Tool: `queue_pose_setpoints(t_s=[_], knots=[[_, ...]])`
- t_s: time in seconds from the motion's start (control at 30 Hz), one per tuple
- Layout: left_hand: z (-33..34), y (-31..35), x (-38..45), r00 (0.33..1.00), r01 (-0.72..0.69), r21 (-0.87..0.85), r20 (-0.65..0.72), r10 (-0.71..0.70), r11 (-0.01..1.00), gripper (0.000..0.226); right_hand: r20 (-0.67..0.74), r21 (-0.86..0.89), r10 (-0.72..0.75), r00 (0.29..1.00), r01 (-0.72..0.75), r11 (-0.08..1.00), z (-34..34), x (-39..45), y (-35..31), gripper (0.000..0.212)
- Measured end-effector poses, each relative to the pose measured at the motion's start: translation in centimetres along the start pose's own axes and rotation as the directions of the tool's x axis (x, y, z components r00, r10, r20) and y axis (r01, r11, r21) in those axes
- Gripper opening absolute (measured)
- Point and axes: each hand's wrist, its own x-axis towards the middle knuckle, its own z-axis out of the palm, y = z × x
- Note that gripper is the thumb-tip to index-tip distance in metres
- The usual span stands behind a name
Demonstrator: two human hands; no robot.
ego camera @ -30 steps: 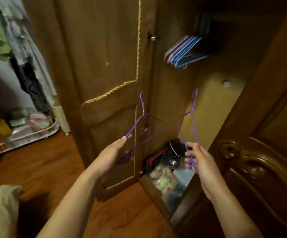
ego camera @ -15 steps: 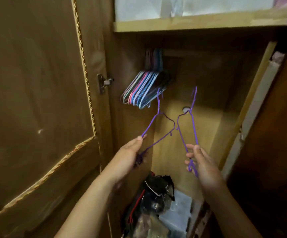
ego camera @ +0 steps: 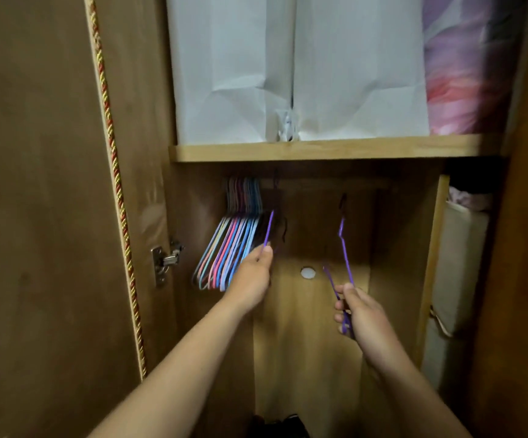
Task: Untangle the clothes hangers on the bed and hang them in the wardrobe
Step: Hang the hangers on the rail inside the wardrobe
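I am reaching into the open wardrobe with a purple wire hanger in each hand. My left hand (ego camera: 251,278) pinches one purple hanger (ego camera: 268,230) lifted beside a bunch of coloured hangers (ego camera: 229,251) that hang at the left of the dim rail (ego camera: 303,184). The top of this hanger's hook fades into shadow under the shelf. My right hand (ego camera: 359,314) grips the second purple hanger (ego camera: 344,251) lower down and further right, its hook pointing up and still below the rail.
A wooden shelf (ego camera: 329,148) above the rail carries white bags (ego camera: 294,67) and a pink floral bundle (ego camera: 465,64). The wardrobe door (ego camera: 44,200) with its rope trim stands open on the left. Fabric boxes (ego camera: 458,270) fill the right compartment. Dark items (ego camera: 275,426) lie at the bottom.
My view has tilted upward, from the wardrobe floor to the shelf. Both hands have risen toward the rail, the left hanger now up beside the hanging bunch.
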Motion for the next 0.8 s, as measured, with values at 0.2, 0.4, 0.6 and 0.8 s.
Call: queue_pose_setpoints(t_s=[0.2, 0.4, 0.6, 0.8], knots=[[0.0, 0.6, 5.9, 0.998, 0.067, 0.113, -0.010, -0.067, 0.991, 0.049, -0.009, 0.014, 0.016, 1.000, -0.016, 1.000, 1.0, 1.4, -0.7, 0.028], [-0.6, -1.4, 7.1, 0.980, 0.183, 0.239, -0.115, -0.160, 0.954, 0.046, 0.039, 0.016, 0.041, 0.998, -0.041, 0.999, 1.4, 2.1, -0.4, 0.029], [-1.0, -1.3, 6.0, 0.967, 0.219, 0.487, 0.007, -0.254, 0.845, 0.053, 0.077, -0.009, 0.000, 0.997, 0.001, 1.000, 2.4, 2.2, -1.6, 0.030], [-2.2, -1.4, 1.9, 0.937, 0.280, 0.505, 0.039, -0.346, 0.816, 0.030, 0.099, -0.163, -0.056, 0.993, 0.072, 0.984, 3.0, 1.2, -0.3, 0.041]])
